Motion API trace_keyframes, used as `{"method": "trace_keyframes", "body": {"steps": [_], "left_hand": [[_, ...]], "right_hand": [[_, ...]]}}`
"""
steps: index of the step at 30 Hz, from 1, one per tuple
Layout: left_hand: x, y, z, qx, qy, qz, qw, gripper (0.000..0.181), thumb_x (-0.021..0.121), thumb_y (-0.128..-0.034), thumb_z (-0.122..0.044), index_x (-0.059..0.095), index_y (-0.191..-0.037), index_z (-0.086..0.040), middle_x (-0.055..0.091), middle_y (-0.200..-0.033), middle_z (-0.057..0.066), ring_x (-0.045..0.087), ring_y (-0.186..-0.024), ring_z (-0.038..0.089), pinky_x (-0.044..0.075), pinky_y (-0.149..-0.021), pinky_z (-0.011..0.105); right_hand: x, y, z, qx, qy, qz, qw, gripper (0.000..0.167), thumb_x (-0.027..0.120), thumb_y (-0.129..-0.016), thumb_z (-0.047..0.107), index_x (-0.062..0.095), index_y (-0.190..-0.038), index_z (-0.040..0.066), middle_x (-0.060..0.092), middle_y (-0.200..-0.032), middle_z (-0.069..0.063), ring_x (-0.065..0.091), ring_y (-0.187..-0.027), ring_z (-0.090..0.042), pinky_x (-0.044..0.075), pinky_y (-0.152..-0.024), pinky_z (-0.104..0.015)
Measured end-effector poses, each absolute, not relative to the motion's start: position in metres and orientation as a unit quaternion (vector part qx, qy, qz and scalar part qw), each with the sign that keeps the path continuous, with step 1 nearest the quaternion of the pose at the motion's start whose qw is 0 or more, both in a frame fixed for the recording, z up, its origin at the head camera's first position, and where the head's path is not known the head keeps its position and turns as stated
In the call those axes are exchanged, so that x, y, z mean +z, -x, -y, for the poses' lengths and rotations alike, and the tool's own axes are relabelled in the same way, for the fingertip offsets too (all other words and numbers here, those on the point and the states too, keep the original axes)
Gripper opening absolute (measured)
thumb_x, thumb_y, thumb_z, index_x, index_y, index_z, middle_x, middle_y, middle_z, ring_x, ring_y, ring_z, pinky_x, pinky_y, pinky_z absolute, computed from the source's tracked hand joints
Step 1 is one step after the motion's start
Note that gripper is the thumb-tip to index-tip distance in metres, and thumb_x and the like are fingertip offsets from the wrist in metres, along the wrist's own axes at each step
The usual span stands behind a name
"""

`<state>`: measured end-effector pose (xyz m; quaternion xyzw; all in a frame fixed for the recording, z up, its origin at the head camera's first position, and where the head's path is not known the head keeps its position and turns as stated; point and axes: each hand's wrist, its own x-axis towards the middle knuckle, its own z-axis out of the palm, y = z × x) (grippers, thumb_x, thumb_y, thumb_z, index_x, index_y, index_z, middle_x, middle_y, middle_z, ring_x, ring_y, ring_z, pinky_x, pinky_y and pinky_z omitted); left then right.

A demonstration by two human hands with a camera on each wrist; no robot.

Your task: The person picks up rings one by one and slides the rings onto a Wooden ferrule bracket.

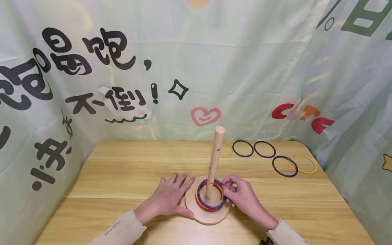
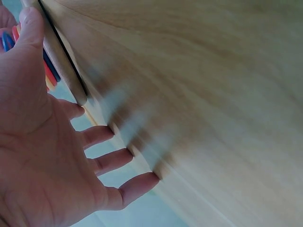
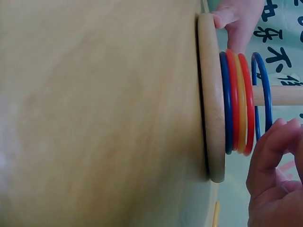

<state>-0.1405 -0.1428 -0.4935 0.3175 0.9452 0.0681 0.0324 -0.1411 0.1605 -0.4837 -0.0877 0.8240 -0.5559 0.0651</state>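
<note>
A wooden peg (image 1: 215, 146) rises from a round wooden base (image 1: 209, 218) on the table. My left hand (image 1: 168, 197) lies spread beside the base, its thumb and index finger touching the rim. Between the fingertips of my right hand (image 1: 243, 197) is the edge of a blue ring (image 3: 267, 90), which encircles the peg. This ring hovers slightly tilted above the stack, as the right wrist view shows. Beneath it on the base sit a red ring (image 3: 247, 99), a yellow one, another red one and a dark blue ring (image 3: 226, 104) at the bottom.
Toward the back right of the wooden table (image 1: 122, 163) lie a blue ring (image 1: 234, 149), a black ring (image 1: 264, 156), a dark blue ring (image 1: 284, 176) and a yellow ring (image 1: 312, 172). Behind the peg is another yellow ring (image 1: 231, 151). Printed cloth (image 1: 245, 85) surrounds the table.
</note>
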Motion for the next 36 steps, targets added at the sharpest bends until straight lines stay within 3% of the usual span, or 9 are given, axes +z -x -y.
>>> {"method": "trace_keyframes", "body": {"steps": [15, 23, 30, 36], "left_hand": [[-0.5, 0.141, 0.145, 0.068, -0.33, -0.941, 0.008, 0.126, 0.061, -0.0794, -0.095, 0.036, -0.172, -0.013, 0.044, -0.165, 0.026, 0.048, -0.142, 0.055, 0.043, -0.092, 0.079], [-0.513, 0.145, 0.147, 0.068, -0.331, -0.941, 0.004, 0.128, 0.053, -0.0784, -0.1, 0.033, -0.174, -0.017, 0.042, -0.167, 0.024, 0.046, -0.143, 0.055, 0.042, -0.094, 0.08], [-0.509, 0.146, 0.146, 0.068, -0.331, -0.941, 0.014, 0.128, 0.055, -0.079, -0.099, 0.033, -0.173, -0.016, 0.043, -0.166, 0.025, 0.047, -0.143, 0.055, 0.042, -0.095, 0.08], [-0.502, 0.144, 0.145, 0.078, -0.331, -0.94, 0.028, 0.127, 0.06, -0.0796, -0.096, 0.034, -0.173, -0.014, 0.043, -0.166, 0.028, 0.047, -0.143, 0.058, 0.04, -0.097, 0.083]], "right_hand": [[-0.487, 0.144, -0.159, -0.55, 0.079, -0.828, 0.081, 0.018, 0.069, -0.094, -0.008, 0.071, -0.108, 0.003, 0.061, -0.085, -0.008, 0.063, -0.057, -0.016, 0.05, -0.047, -0.026], [-0.482, 0.153, -0.168, -0.546, 0.079, -0.832, 0.056, 0.015, 0.071, -0.096, -0.006, 0.071, -0.109, 0.001, 0.061, -0.083, -0.007, 0.059, -0.056, -0.017, 0.045, -0.048, -0.023], [-0.478, 0.168, -0.176, -0.505, 0.1, -0.857, 0.033, 0.013, 0.073, -0.096, 0.0, 0.073, -0.109, -0.001, 0.064, -0.09, -0.005, 0.058, -0.072, -0.016, 0.046, -0.058, -0.024], [-0.477, 0.183, -0.182, -0.497, 0.095, -0.862, 0.018, 0.014, 0.071, -0.097, -0.001, 0.073, -0.111, -0.001, 0.065, -0.092, -0.006, 0.057, -0.076, -0.017, 0.046, -0.062, -0.025]]}}
